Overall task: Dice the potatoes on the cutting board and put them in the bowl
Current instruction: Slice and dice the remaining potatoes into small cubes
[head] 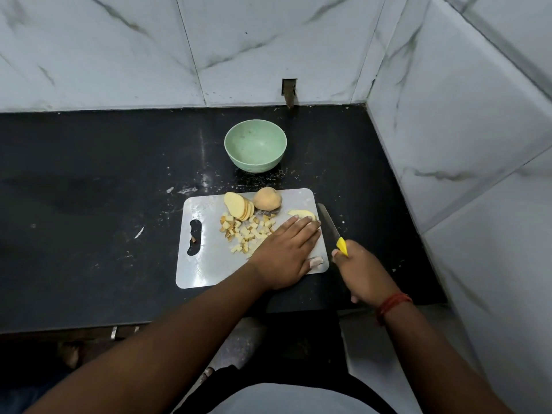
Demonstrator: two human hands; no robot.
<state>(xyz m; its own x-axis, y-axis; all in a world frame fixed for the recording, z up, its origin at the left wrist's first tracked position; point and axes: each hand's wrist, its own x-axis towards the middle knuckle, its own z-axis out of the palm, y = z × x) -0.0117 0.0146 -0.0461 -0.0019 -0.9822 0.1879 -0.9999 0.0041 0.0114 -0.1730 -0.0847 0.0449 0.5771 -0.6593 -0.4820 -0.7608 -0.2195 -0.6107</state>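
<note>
Under left hand [288,249]: potato slices [301,214].

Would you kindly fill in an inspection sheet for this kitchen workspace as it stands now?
Surface: black counter, speckled with crumbs near the board.
Job's things: grey cutting board holds diced potato, a fanned stack of slices, a whole potato; green bowl holds nothing.
Clutter: scraps on the counter.
Grips: left hand flat on the board; right hand holds a yellow-handled knife.
Cables: nothing seen.
Surroundings: marble-look tiled walls.
</note>
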